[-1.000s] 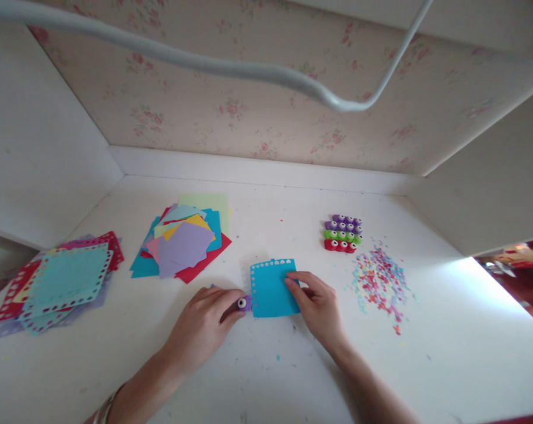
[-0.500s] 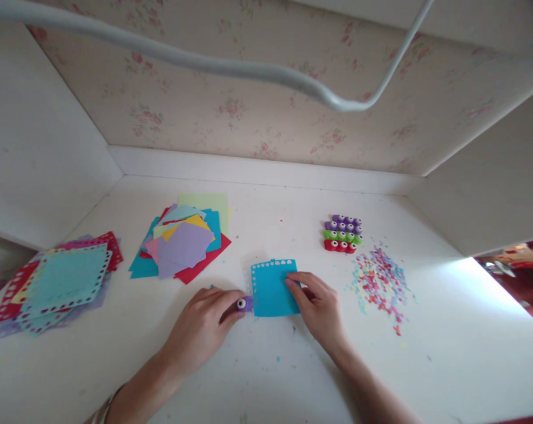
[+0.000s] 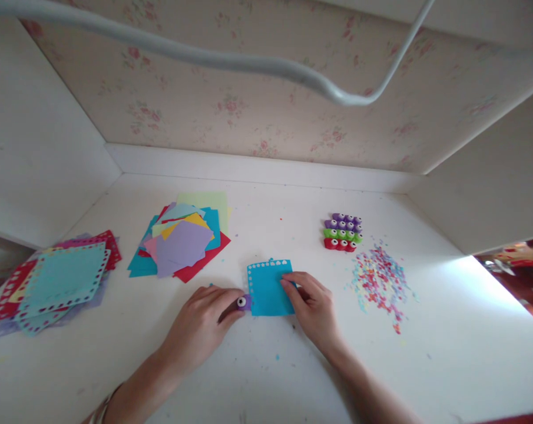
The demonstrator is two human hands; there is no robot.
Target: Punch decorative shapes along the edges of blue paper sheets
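1. A blue sheet of paper [image 3: 270, 296] is held at the lower centre of the frame, flat and low over a white table [image 3: 248, 377].
2. A small purple punch [image 3: 245, 302] is gripped between the thumb and fingers of the left hand [image 3: 207, 315], its round eye turned up. The sheet's left edge is met by the punch; whether paper is caught inside cannot be told.
3. The sheet is pinched near its right edge by the thumb and fingers of the right hand [image 3: 314, 306].
4. Holes are already cut along the top edge and down much of the left edge. None are seen along the bottom edge or the visible parts of the right edge, partly covered by fingers; by that measure, the sheet is judged about half punched.
5. At the far left, a stack of holed sheets [image 3: 67, 280] is spread, seemingly finished work.
6. At upper left of centre, a pile of plain sheets [image 3: 189, 241] is heaped, with no holes visible.
7. At right of centre, more punches [image 3: 343, 232] are lined up in purple, green and red rows, with paper bits [image 3: 381, 277] scattered just beside them.
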